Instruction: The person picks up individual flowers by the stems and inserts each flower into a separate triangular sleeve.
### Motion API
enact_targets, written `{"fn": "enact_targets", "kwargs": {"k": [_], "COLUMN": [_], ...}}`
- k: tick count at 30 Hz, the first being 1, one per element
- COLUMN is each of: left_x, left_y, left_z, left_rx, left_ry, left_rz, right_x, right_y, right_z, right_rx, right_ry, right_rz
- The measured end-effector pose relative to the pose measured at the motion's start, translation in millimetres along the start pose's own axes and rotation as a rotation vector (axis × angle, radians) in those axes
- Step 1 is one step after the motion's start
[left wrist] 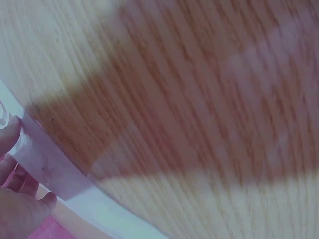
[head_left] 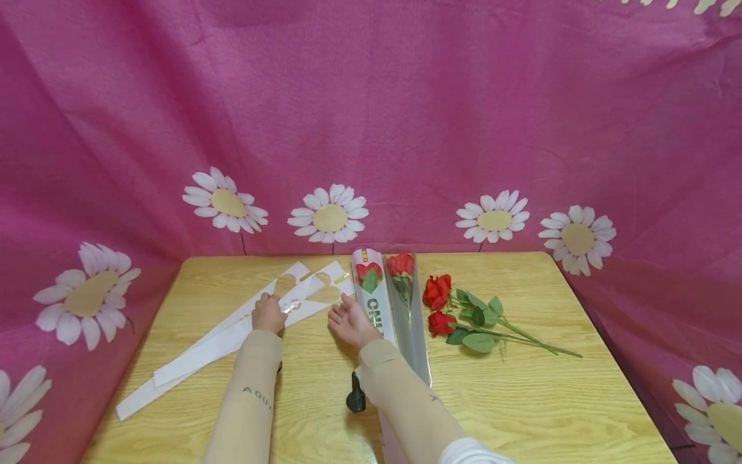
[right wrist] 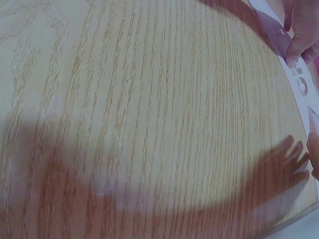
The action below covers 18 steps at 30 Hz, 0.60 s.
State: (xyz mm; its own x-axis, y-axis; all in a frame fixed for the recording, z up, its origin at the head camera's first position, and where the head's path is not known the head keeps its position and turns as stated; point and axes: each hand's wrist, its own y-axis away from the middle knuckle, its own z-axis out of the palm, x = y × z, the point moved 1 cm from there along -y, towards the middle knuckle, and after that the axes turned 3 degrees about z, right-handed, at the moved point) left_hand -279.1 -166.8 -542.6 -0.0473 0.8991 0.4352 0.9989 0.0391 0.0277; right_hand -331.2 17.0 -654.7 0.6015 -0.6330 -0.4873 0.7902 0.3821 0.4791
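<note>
Two flat white flower sleeves (head_left: 226,338) with clear heart-shaped windows lie overlapping at the table's left, slanting towards the near left. My left hand (head_left: 269,314) pinches the front one near its gold lettering; in the left wrist view the white sleeve (left wrist: 65,174) runs between thumb and fingers of that hand (left wrist: 20,199). My right hand (head_left: 350,320) hovers beside the window end of the sleeve, palm turned up and fingers loosely spread, holding nothing. In the right wrist view my left hand (right wrist: 304,35) shows at the lettering, while little of my right hand (right wrist: 314,152) appears.
Right of my right hand lie a white sleeve (head_left: 371,299) with a red rose and a clear-and-grey sleeve (head_left: 408,328) with another. Two loose red artificial roses (head_left: 437,291) lie farther right on the wooden table (head_left: 498,412). A pink daisy-print cloth (head_left: 406,129) surrounds the table.
</note>
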Motion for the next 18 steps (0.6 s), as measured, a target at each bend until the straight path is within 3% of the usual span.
{"fn": "enact_targets", "kwargs": {"k": [4,5,8,14,18], "left_x": [0.4,0.3,-0.6,-3.7,-3.7], "left_y": [1.4,1.4,1.4,0.7,0.4], "left_z": [3.5,4.5,7.6,12.2,12.5], "left_rx": [0.075,0.092,0.121,0.069,0.026], "left_ry": [0.047,0.058,0.126,0.323,0.423], "left_rz": [0.042,0.057,0.088,0.084,0.056], "right_x": [2,1,0,-8,-5], "right_y": [-11,-7,2,54,33], "right_z": [-11,-7,-3,36,17], "right_rx": [-0.038,-0.004,-0.022,0.042,0.015], "right_ry": [0.034,0.032,0.067,0.099,0.096], "right_rz": [0.006,0.010,0.011,0.001,-0.007]}}
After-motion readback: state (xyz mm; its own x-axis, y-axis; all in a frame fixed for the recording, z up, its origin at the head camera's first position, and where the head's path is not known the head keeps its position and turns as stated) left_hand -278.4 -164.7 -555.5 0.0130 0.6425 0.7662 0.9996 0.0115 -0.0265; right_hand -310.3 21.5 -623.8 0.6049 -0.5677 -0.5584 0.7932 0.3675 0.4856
